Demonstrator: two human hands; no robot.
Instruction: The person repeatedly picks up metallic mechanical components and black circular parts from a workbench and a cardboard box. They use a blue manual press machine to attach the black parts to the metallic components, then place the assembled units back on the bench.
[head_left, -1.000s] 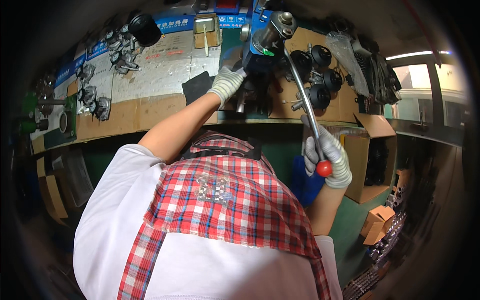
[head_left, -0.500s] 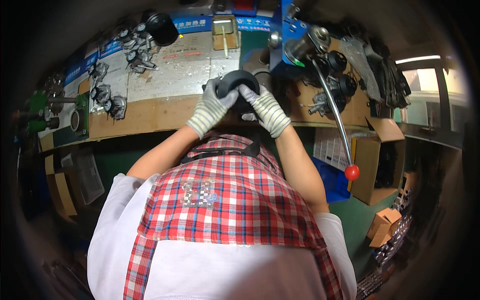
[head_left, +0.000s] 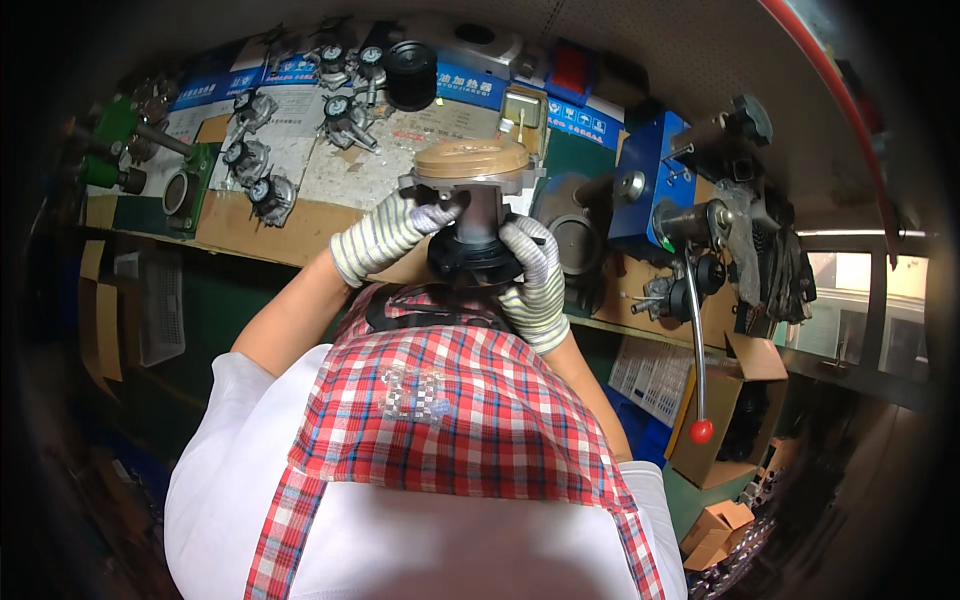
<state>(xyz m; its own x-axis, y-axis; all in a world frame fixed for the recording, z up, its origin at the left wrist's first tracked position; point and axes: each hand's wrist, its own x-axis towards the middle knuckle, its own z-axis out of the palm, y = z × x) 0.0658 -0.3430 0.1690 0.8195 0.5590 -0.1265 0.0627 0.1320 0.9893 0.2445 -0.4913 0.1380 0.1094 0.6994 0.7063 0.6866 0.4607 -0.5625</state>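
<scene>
Between my gloved hands, above the table's front edge, is a metal housing (head_left: 482,213) with a round tan top (head_left: 472,158) and a wide black round base (head_left: 468,262). It stands roughly upright. My left hand (head_left: 385,237) is closed on its left side, under the flange, thumb pressed against the grey body. My right hand (head_left: 537,278) is closed on the right side, by the body and the black base; some of its fingers are hidden behind the part. Both gloves are striped and pale.
A blue lever press (head_left: 645,190) with a red-knobbed handle (head_left: 701,431) stands on the right. Several small metal assemblies (head_left: 270,198) and a black cylinder (head_left: 411,75) lie on cardboard at back left. A green fixture (head_left: 180,192) sits far left. An open carton (head_left: 722,420) stands at lower right.
The part has been raised and turned, so its tan top and metal body now show; before, mostly a black ring was visible. My hands are farther apart. The view has shifted.
</scene>
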